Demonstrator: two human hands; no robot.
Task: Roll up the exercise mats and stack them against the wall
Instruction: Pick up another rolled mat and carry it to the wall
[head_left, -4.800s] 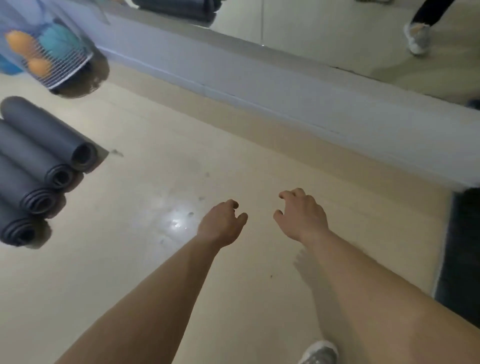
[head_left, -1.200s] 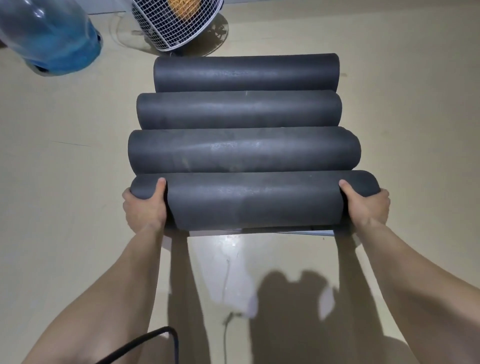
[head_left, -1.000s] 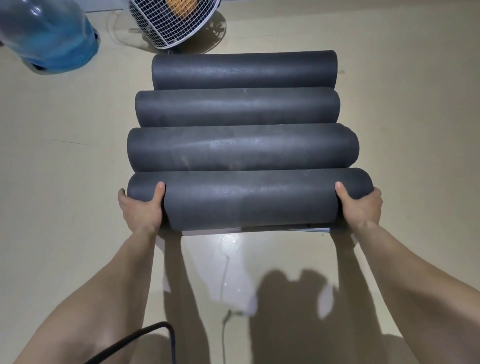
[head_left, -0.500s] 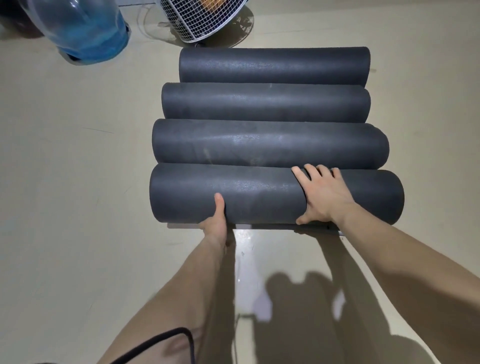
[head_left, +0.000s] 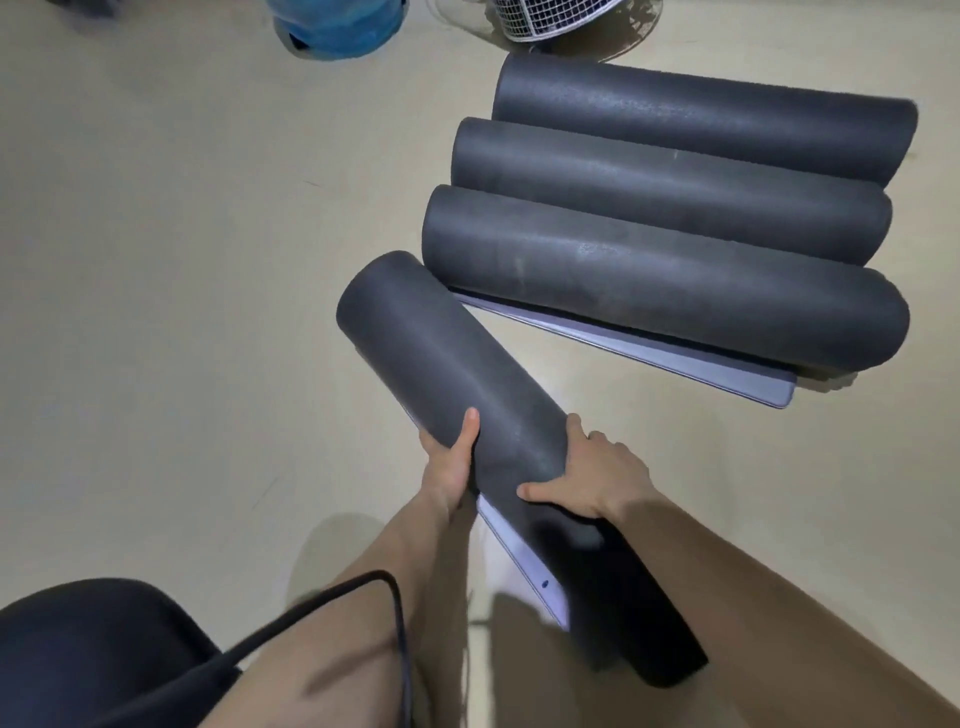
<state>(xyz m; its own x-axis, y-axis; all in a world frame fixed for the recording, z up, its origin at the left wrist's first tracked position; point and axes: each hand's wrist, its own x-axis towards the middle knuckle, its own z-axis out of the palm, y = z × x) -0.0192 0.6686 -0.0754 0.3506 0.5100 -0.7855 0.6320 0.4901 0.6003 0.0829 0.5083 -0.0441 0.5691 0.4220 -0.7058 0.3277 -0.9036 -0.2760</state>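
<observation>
**A:** What sits closest?

**B:** A black cable (head_left: 397, 618) looping over the left forearm, and dark cloth (head_left: 78, 654) in the lower left corner.

**A:** And the hands?

**B:** Both grip one rolled grey mat (head_left: 457, 374). The left hand (head_left: 448, 465) cups it from below, thumb laid on top. The right hand (head_left: 597, 478) wraps its right side, thumb stretched across the roll.

**A:** How does that mat lie?

**B:** Slanted. Its near end runs back between the forearms, with a pale flap (head_left: 519, 556) loose beneath. Its far end is just beside the left end of the nearest roll (head_left: 665, 291) on the floor (head_left: 156, 260).

**A:** Beyond that?

**B:** The nearest roll rests on its pale flat edge (head_left: 675, 358). The middle roll (head_left: 670, 192) and far roll (head_left: 701, 124) lie side by side behind it, touching. Past them stand a blue bottle (head_left: 337, 26) and a white wire grille (head_left: 550, 21).
</observation>
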